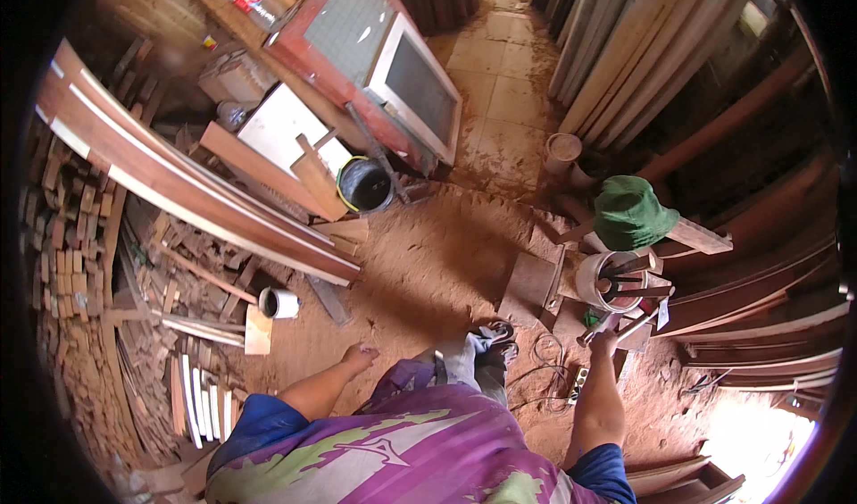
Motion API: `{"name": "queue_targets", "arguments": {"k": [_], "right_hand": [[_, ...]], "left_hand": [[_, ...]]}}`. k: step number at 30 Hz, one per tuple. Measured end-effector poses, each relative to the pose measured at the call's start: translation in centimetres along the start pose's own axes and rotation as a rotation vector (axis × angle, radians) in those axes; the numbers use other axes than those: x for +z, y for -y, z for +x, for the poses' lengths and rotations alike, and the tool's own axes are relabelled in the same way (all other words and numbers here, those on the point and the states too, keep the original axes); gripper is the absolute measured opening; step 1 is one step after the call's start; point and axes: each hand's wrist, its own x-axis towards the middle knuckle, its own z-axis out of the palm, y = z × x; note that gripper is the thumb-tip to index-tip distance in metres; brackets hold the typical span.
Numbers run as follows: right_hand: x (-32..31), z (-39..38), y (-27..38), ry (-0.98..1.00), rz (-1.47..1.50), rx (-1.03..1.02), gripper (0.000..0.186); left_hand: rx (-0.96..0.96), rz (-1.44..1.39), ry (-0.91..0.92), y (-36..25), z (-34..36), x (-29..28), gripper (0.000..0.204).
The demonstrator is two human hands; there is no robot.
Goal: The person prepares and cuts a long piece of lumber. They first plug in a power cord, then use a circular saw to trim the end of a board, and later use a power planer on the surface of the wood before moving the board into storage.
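Note:
My right hand (pixel 603 341) is closed on a tool (pixel 629 327) with a pale handle, at the near side of a white bucket (pixel 585 281) of assorted tools and sticks; the tool's exact kind is unclear. A green bucket hat (pixel 632 211) rests on boards just beyond that bucket. Loops of cable (pixel 549 366) and a power strip (pixel 578 381) lie on the dirt below. My left hand (pixel 360 355) hangs low beside my body, fingers loosely curled and holding nothing.
Stacked offcuts (pixel 76 263) and long boards (pixel 178 183) fill the left side. A red-framed door (pixel 321 17), a dark bucket (pixel 366 183) and a small white pot (pixel 278 302) lie ahead-left. A tiled passage (pixel 491 93) runs between them and leaning planks (pixel 625 49).

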Motion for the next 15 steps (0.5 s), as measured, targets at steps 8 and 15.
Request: {"name": "queue_targets", "arguments": {"k": [8,15], "right_hand": [[-0.2,-13.5,9.9,0.068,0.205,-0.164,0.019],[0.8,-21.9,14.3,0.568,0.526,-0.098,0.021]], "left_hand": [[-0.177,-0.371,0.112,5.3,2.2,-0.6,0.038],[-0.143,-0.026,0.224,-5.2,7.9,-5.2,0.03]]}}
